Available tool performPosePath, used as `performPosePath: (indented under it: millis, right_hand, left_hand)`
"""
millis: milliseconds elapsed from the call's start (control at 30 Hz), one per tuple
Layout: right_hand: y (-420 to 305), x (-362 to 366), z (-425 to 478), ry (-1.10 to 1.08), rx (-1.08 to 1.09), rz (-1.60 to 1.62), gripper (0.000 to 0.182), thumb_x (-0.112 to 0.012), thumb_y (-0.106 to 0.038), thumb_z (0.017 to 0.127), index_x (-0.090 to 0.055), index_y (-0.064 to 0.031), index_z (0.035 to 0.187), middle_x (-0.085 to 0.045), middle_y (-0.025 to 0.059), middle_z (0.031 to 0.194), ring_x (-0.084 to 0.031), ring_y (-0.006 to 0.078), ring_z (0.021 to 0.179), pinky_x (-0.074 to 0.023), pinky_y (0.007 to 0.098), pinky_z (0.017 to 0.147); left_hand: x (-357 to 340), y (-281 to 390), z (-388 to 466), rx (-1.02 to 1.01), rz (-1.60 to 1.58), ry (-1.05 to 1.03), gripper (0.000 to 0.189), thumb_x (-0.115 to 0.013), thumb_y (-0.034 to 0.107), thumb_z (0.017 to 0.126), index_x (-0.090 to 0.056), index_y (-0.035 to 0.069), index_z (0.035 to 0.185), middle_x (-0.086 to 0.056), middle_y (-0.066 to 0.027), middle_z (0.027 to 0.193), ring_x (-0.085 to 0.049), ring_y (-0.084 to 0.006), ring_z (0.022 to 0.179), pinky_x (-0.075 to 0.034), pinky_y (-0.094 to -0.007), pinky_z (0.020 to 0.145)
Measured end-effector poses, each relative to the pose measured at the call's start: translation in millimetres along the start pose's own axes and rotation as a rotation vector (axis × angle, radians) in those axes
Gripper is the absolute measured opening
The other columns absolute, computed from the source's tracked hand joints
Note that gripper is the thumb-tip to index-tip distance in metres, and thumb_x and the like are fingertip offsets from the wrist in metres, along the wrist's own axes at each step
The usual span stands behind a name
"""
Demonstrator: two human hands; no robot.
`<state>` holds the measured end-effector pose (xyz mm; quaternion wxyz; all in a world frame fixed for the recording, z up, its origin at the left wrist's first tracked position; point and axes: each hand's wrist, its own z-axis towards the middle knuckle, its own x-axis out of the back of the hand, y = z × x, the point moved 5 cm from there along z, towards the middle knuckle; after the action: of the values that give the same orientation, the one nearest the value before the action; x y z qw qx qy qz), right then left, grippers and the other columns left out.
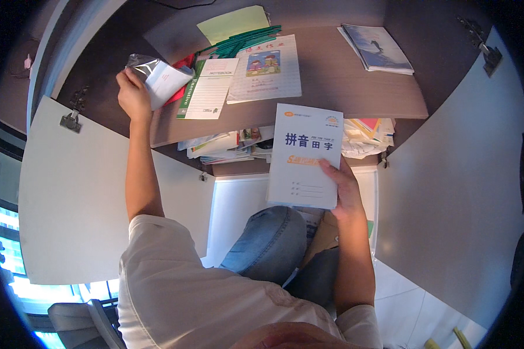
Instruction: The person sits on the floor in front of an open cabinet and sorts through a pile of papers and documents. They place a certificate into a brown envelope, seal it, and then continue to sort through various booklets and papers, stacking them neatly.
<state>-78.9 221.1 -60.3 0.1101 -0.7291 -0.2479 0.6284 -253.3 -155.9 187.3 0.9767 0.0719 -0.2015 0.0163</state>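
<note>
My right hand (344, 185) grips the lower right edge of a pale blue exercise book (305, 174), held upright in front of the shelf edge. At the shelf's left end, my left hand (134, 94) has its fingers closed on a white packet in clear plastic (163, 80). Beside that packet lie a red item (176, 97), a green-and-white notepad (209, 94) and an exercise book with a cartoon cover (273, 87). Behind them are a bundle of dark green strips (240, 41) and a yellow-green sheet (233, 24).
A stack of booklets (377, 48) lies at the shelf's right. Papers (227, 150) and more papers (369, 135) fill the lower compartment. An open cabinet door stands at left (83, 187) and another at right (445, 183). A chair (76, 325) is at lower left.
</note>
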Motion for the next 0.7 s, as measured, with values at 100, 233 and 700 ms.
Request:
performPosePath:
  millis: [100,233,700]
  right_hand:
    - [2,-1,-2,-0.028,-0.025,-0.011,0.050,-0.057,-0.006,0.091,-0.040,0.0005,0.138,-0.057,0.0151,0.125,-0.055,0.0252,0.116,-0.0454,0.0370,0.098]
    - [5,-6,-5,-0.032,-0.086,-0.071,0.053,-0.060,-0.009,0.090,-0.040,0.0006,0.138,-0.056,0.0148,0.126,-0.055,0.0242,0.116,-0.0457,0.0365,0.098]
    - [34,-18,-12,-0.107,-0.200,-0.094,0.063,-0.063,-0.040,0.092,-0.039,-0.0040,0.138,-0.056,0.0134,0.126,-0.056,0.0230,0.114,-0.0483,0.0381,0.093]
  left_hand:
    - [26,18,-1,-0.059,-0.375,0.238,0.030,-0.044,0.028,0.101,-0.054,0.003,0.090,-0.065,-0.0161,0.076,-0.065,-0.0276,0.068,-0.049,-0.0386,0.061]
    - [41,37,-5,0.222,-1.189,0.167,0.024,-0.044,0.024,0.100,-0.053,0.004,0.089,-0.052,-0.0047,0.063,-0.045,-0.0124,0.053,-0.039,-0.0266,0.051]
    - [-40,221,-139,-0.497,-2.719,-1.073,0.038,-0.045,0.029,0.100,-0.040,0.008,0.132,-0.060,-0.0080,0.097,-0.061,-0.0217,0.077,-0.047,-0.0376,0.073]
